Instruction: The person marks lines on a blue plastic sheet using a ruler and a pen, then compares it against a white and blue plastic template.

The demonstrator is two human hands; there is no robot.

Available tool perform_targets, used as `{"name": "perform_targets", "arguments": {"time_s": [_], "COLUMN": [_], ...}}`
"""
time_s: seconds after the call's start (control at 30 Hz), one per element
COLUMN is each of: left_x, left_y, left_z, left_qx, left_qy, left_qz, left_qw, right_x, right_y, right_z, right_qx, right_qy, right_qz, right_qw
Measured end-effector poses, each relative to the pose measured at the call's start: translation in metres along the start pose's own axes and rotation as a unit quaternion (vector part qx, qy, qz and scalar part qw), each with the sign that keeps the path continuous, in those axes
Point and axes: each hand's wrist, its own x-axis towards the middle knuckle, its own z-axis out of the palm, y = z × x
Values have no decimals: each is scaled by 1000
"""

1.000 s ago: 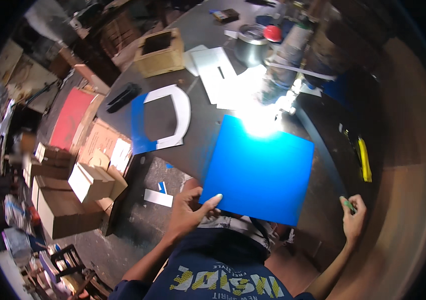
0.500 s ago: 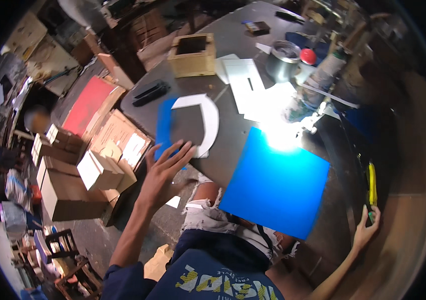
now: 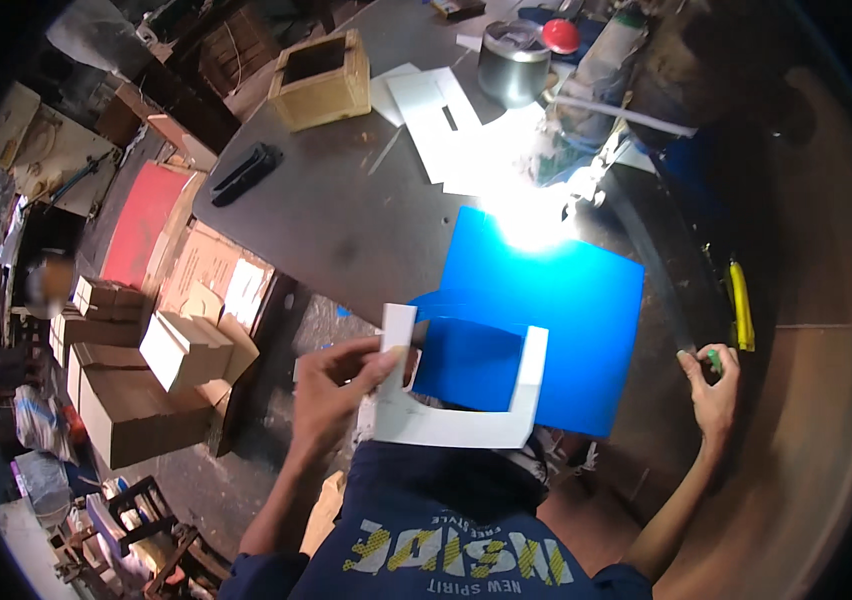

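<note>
My left hand (image 3: 341, 385) pinches one side of a U-shaped white frame (image 3: 451, 428) with a blue strip across its far side. The frame is held up over my lap, overlapping the near left part of a flat blue sheet (image 3: 586, 330). This sheet lies at the near edge of the dark table, partly washed out by bright lamp light. At the right, my right hand (image 3: 714, 400) has its fingers closed round a small green object (image 3: 714, 360), mostly hidden by the fingers. Just beyond these fingers is a yellow-handled tool (image 3: 740, 305), perhaps a utility knife.
A bright lamp (image 3: 586, 185) stands beyond the blue sheet. White card pieces (image 3: 436, 120), a metal cup (image 3: 513, 70), a wooden box (image 3: 321, 85) and a black stapler-like tool (image 3: 248, 172) are on the dark table (image 3: 346, 225). Cardboard boxes (image 3: 126, 400) are stacked at the left.
My left hand has taken up the white and blue frame from the table and brought it rightward and nearer. My right hand has moved up and left with the green object. The view has shifted.
</note>
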Motion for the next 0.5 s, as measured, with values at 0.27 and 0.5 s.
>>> {"name": "perform_targets", "arguments": {"time_s": [0.27, 0.5], "left_x": [-3, 0], "left_y": [-19, -31], "left_z": [11, 21], "left_qx": [-56, -72], "left_qy": [56, 16], "left_qz": [30, 38], "left_qw": [996, 997], "right_x": [-38, -77], "right_y": [76, 122], "right_z": [-72, -98], "right_qx": [18, 33], "right_qy": [72, -1], "right_qz": [105, 76], "right_qw": [992, 997]}}
